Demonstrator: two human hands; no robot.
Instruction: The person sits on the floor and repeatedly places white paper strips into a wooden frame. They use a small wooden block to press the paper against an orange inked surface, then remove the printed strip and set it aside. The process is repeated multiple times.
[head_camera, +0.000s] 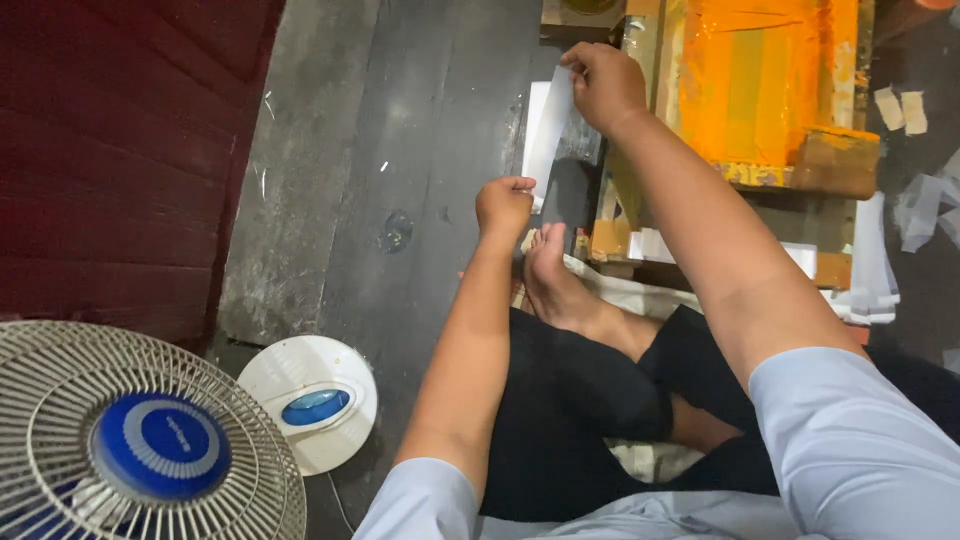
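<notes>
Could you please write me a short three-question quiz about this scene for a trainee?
1. True or false: both hands grip the same white strip.
2. Which hand holds the strip's far end, next to the orange frame? A) left hand B) right hand
3. Fill in: the electric fan stands on the person's ____ side.

Key
1. True: the left hand pinches the near end and the right hand pinches the far end.
2. B
3. left
</notes>
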